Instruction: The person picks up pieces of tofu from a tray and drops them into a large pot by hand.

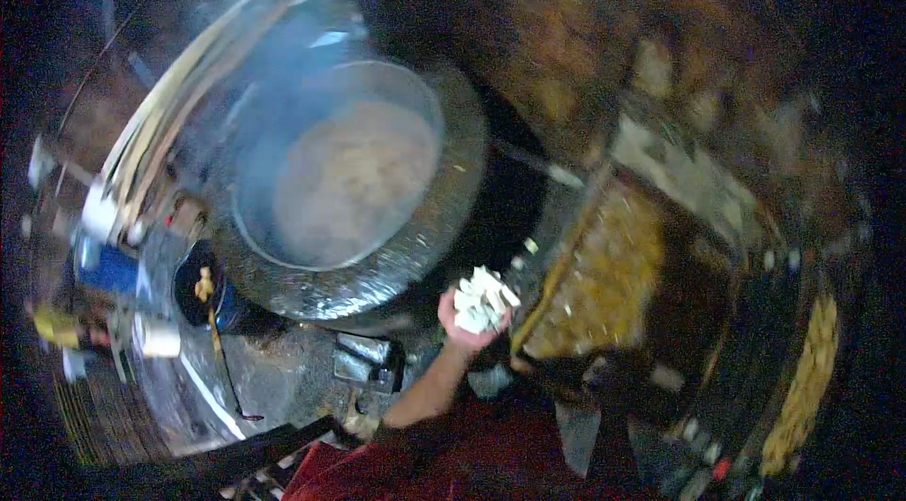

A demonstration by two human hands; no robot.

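My left hand (pixel 464 329) is palm up, its fingers cupped round a heap of white chunky pieces (pixel 484 299). It is between the dark rim of a large round pan and a yellowish-brown tray. Steam rises over the pan (pixel 453 227), which holds a pale brownish mass (pixel 363 175). A few small white bits lie just above my hand. My right hand does not show.
The yellowish-brown tray (pixel 604 275) is at the right of my hand. At the lower left are a dark metal box (pixel 366 361), a dark bowl (pixel 193 298), a long thin-handled tool (pixel 222 374) and a white cylinder (pixel 157 336). Much is dark and blurred.
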